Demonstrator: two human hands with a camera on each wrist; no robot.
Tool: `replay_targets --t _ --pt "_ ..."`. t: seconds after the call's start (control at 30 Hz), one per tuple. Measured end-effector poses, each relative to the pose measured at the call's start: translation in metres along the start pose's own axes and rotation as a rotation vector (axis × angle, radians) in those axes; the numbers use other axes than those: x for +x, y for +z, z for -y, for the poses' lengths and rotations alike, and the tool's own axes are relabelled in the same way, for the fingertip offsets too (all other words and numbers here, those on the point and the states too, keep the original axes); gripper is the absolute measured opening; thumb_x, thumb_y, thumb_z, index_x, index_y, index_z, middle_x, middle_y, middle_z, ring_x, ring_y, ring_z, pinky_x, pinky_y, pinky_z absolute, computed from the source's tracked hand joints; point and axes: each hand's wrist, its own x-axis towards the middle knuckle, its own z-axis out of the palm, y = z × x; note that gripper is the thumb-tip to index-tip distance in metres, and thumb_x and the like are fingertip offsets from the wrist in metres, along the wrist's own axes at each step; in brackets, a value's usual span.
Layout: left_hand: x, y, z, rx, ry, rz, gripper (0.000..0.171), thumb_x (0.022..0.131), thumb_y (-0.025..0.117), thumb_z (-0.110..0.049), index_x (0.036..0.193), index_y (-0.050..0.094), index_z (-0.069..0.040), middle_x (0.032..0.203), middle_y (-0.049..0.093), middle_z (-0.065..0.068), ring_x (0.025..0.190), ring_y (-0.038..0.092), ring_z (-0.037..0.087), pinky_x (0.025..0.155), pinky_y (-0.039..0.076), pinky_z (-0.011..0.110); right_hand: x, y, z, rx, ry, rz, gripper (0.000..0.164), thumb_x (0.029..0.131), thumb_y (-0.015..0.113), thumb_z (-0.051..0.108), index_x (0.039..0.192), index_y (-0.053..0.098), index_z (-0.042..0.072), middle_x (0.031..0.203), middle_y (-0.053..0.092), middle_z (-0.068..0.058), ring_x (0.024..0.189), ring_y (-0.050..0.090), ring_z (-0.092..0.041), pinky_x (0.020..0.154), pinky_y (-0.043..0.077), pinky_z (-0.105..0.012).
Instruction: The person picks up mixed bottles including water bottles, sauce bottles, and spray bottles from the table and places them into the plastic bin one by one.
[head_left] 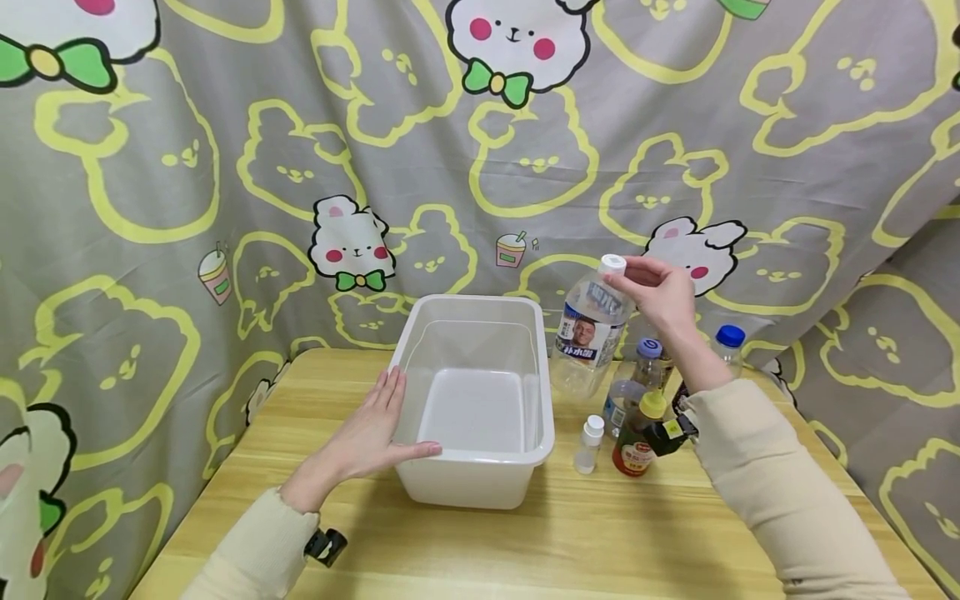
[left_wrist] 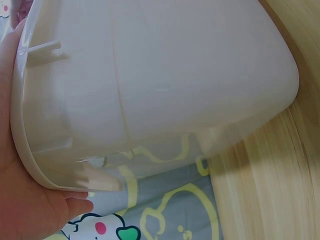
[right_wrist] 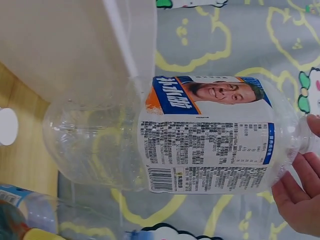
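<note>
My right hand point(head_left: 663, 292) pinches a large clear plastic bottle point(head_left: 588, 333) by its white cap, just right of the white plastic bin point(head_left: 474, 483). In the right wrist view the bottle point(right_wrist: 210, 140) looks empty, with a printed label round it and fingers at its neck. My left hand point(head_left: 367, 429) rests on the bin's near left corner, its fingers extended along the rim and the thumb over the front edge. From the left wrist view, that hand point(left_wrist: 30, 200) lies against the rim of the bin point(left_wrist: 190, 75). Nothing is seen inside the bin.
Right of the bin stand a small white-capped bottle point(head_left: 588, 446), a yellow-capped sauce bottle point(head_left: 636, 437), a purple-capped bottle point(head_left: 648, 362) and a blue-capped bottle point(head_left: 729, 342), partly behind my right arm. A patterned curtain point(head_left: 420, 183) hangs behind the wooden table point(head_left: 600, 550).
</note>
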Motion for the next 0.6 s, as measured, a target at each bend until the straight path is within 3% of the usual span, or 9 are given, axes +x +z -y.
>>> replay_targets --t 0.07,0.2,0.6 --pt "0.000 0.000 0.000 -0.001 -0.001 0.001 0.111 0.071 0.049 -0.070 0.137 0.012 0.011 0.143 0.004 0.026 0.132 0.000 0.034 0.106 0.011 0.045 -0.018 0.001 0.028 -0.012 0.002 -0.009 0.053 0.068 0.075 0.035 0.114 0.061 0.012 0.106 0.063 -0.004 0.095 0.058 -0.012 0.078 0.047 -0.025" --pt "0.000 0.000 0.000 0.003 0.001 0.000 0.111 0.071 0.049 -0.071 0.137 0.012 0.011 0.143 0.005 0.026 0.132 0.000 0.034 0.106 0.011 0.045 -0.042 0.000 0.063 -0.061 -0.007 0.006 0.056 0.071 0.072 0.035 0.117 0.058 0.006 0.102 0.062 -0.002 0.092 0.056 -0.008 0.079 0.047 -0.025" --pt "0.001 0.002 0.002 0.005 0.003 -0.010 0.112 0.070 0.049 -0.072 0.137 0.012 0.011 0.144 0.005 0.026 0.132 0.001 0.034 0.106 0.012 0.044 -0.054 -0.013 0.090 -0.038 -0.093 0.021 0.048 0.073 0.072 0.029 0.112 0.060 0.003 0.084 0.062 0.015 0.084 0.057 -0.003 0.070 0.046 -0.019"
